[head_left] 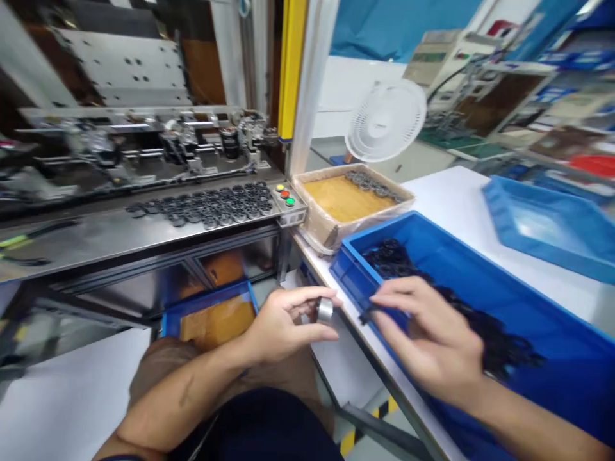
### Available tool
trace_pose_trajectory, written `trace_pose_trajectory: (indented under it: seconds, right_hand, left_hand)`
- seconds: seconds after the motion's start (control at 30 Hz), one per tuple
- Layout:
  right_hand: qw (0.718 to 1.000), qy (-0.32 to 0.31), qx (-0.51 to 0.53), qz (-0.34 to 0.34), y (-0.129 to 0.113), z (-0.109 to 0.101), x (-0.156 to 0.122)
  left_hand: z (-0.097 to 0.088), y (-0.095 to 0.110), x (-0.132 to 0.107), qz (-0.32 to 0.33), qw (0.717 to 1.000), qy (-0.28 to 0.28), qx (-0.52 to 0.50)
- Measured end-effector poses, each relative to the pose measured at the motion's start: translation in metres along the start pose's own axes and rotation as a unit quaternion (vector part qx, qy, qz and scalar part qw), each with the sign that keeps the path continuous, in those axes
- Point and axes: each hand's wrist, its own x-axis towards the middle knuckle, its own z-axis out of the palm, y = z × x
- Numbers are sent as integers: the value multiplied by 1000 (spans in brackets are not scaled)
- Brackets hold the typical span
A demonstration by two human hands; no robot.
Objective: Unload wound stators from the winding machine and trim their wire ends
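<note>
My left hand [288, 320] holds a short silver metal ring [325, 310] between thumb and fingers, in front of my lap. To its right, my right hand [427, 333] pinches a small black part [369, 314], whose exact shape is blurred. That hand is over the near edge of a blue bin [480, 269]. Many black parts [500, 339] lie heaped in the bin, partly covered by my right hand and forearm. The metal ring and the black part are apart from each other.
Rows of dark rings [216, 205] lie on the metal machine bench [115, 240], beside a button box [291, 211]. A plastic-lined box [331, 224] holds more rings. A white fan [387, 121], a blue tray [548, 221] and pliers [29, 246] are around.
</note>
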Motion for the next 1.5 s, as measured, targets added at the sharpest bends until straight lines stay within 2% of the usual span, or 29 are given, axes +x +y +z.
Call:
trace_pose_trajectory:
  seconds: [0.07, 0.2, 0.4, 0.5, 0.63, 0.93, 1.1, 1.4, 1.5]
  right_hand:
    - [998, -23, 56, -19, -14, 8, -5]
    - [995, -13, 95, -20, -9, 15, -13]
    - [994, -8, 92, -54, -6, 16, -14]
    - [991, -30, 106, -73, -6, 16, -14]
    - [990, -43, 61, -119, 0, 17, -16]
    - [982, -38, -23, -183, 4, 15, -19]
    - [974, -50, -41, -219, 3, 12, -17]
    - [983, -51, -19, -175, -1, 16, -18]
    - [980, -53, -22, -189, -1, 17, -18]
  left_hand:
    - [9, -2, 0, -25, 998, -22, -57]
    - [20, -5, 1, -24, 992, -54, -107]
    - [22, -8, 0, 52, 998, -33, -24]
    - [20, -6, -1, 62, 998, -13, 11]
    - [18, -3, -3, 59, 998, 3, 19]
    - [20, 4, -2, 12, 998, -36, -56]
    - [20, 6, -3, 3, 997, -44, -55]
    - [14, -2, -6, -24, 999, -40, -27]
    - [18, -5, -11, -11, 999, -38, -7]
